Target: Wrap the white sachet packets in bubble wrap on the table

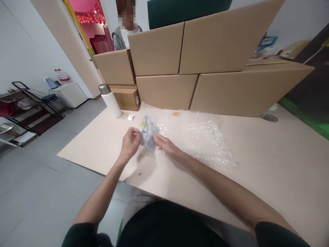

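Observation:
A small clear plastic bag [148,133] with greyish contents and a yellow spot is held above the pale tabletop [269,164] between both hands. My left hand [130,143] grips its left edge with curled fingers. My right hand [166,144] holds its lower right side, fingers pressed against it. A sheet of clear bubble wrap [197,135] lies spread on the table just right of my hands.
A white bottle with a metal cap [110,100] stands at the table's far left. A crumpled white scrap [131,117] lies near it. Stacked cardboard boxes [205,58] wall off the back edge. A person [125,29] stands behind them. Black shelves [25,109] stand at left.

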A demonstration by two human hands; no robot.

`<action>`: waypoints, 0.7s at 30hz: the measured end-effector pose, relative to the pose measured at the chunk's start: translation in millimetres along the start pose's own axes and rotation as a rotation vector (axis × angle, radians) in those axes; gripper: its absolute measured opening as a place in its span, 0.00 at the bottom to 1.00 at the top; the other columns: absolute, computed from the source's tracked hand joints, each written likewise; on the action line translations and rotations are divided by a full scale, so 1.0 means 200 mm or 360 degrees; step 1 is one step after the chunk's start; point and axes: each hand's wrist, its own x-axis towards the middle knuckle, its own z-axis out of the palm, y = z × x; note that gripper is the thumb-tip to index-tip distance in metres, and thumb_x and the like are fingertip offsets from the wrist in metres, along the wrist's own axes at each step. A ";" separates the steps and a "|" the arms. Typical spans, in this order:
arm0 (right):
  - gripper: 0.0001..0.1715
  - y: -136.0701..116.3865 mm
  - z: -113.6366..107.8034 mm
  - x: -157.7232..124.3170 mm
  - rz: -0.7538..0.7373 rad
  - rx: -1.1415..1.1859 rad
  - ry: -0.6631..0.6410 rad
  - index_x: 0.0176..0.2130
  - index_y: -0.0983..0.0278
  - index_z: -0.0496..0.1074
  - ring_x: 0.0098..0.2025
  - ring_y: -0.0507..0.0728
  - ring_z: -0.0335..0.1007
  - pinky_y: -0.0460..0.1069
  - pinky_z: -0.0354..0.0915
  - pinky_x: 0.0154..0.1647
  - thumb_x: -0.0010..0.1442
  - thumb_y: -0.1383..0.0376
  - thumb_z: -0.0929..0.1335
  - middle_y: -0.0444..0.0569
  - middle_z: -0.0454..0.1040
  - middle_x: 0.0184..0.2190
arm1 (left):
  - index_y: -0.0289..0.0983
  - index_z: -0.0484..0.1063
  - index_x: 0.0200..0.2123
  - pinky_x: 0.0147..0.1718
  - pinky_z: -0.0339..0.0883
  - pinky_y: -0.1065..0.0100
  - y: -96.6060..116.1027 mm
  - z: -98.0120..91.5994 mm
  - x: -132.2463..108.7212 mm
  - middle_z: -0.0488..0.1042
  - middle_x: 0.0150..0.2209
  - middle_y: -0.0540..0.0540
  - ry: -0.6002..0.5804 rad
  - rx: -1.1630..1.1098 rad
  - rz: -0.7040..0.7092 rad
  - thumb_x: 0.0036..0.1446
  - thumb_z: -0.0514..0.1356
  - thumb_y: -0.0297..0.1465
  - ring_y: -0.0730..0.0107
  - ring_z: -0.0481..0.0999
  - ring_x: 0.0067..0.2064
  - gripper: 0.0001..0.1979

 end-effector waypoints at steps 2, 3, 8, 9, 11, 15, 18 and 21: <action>0.24 -0.01 -0.04 -0.04 0.0091 0.0348 0.0017 0.50 0.58 0.73 0.48 0.57 0.71 0.49 0.67 0.42 0.66 0.48 0.62 0.50 0.73 0.55 | 0.39 0.63 0.44 0.33 0.66 0.69 0.13 0.08 -0.05 0.74 0.41 0.46 0.0019 -0.0145 0.0224 0.55 0.58 0.33 0.69 0.74 0.35 0.14; 0.24 -0.01 -0.07 -0.06 0.0124 0.0514 0.0015 0.49 0.59 0.74 0.46 0.56 0.72 0.49 0.67 0.40 0.66 0.48 0.61 0.50 0.74 0.53 | 0.39 0.61 0.49 0.36 0.67 0.68 0.20 0.12 -0.07 0.75 0.44 0.44 -0.0043 -0.0158 0.0288 0.56 0.59 0.34 0.67 0.75 0.39 0.18; 0.22 -0.03 -0.22 -0.18 0.0394 0.0972 0.0153 0.39 0.62 0.74 0.29 0.54 0.70 0.48 0.67 0.31 0.65 0.49 0.62 0.47 0.75 0.29 | 0.38 0.60 0.59 0.50 0.64 0.53 0.36 0.39 -0.18 0.74 0.52 0.37 -0.0450 0.0179 0.0475 0.59 0.61 0.43 0.50 0.71 0.53 0.29; 0.20 -0.03 -0.26 -0.21 0.0443 0.0914 0.0194 0.38 0.63 0.74 0.27 0.54 0.68 0.48 0.66 0.29 0.63 0.49 0.64 0.46 0.73 0.26 | 0.37 0.63 0.57 0.51 0.62 0.50 0.36 0.43 -0.19 0.74 0.52 0.37 -0.0508 0.0301 0.0519 0.60 0.60 0.45 0.47 0.69 0.53 0.27; 0.17 0.00 -0.32 -0.25 0.0409 0.0666 0.0286 0.37 0.64 0.73 0.27 0.54 0.67 0.49 0.65 0.29 0.58 0.53 0.69 0.46 0.72 0.26 | 0.38 0.70 0.52 0.51 0.60 0.48 0.35 0.52 -0.21 0.73 0.52 0.37 -0.0597 0.0518 0.0606 0.63 0.56 0.48 0.45 0.68 0.53 0.23; 0.21 0.05 -0.39 -0.27 -0.0031 -0.0187 0.0732 0.48 0.62 0.72 0.49 0.61 0.69 0.54 0.67 0.47 0.55 0.58 0.69 0.54 0.74 0.47 | 0.37 0.73 0.51 0.51 0.60 0.47 0.33 0.58 -0.22 0.71 0.55 0.36 -0.0708 0.0783 0.0753 0.64 0.55 0.46 0.44 0.66 0.54 0.21; 0.24 0.06 -0.38 -0.21 -0.0163 -0.0622 0.0739 0.54 0.61 0.69 0.58 0.63 0.64 0.56 0.61 0.57 0.60 0.56 0.66 0.56 0.69 0.57 | 0.41 0.72 0.54 0.52 0.60 0.45 0.30 0.54 -0.21 0.69 0.58 0.38 -0.0818 0.0778 0.0801 0.63 0.56 0.40 0.43 0.64 0.57 0.19; 0.19 0.07 -0.35 -0.13 -0.0095 -0.0656 0.0512 0.48 0.60 0.72 0.52 0.61 0.68 0.55 0.61 0.55 0.62 0.53 0.65 0.52 0.76 0.46 | 0.41 0.69 0.58 0.57 0.55 0.39 0.21 0.47 -0.16 0.59 0.66 0.37 -0.0507 0.0615 0.0597 0.62 0.56 0.38 0.38 0.56 0.65 0.21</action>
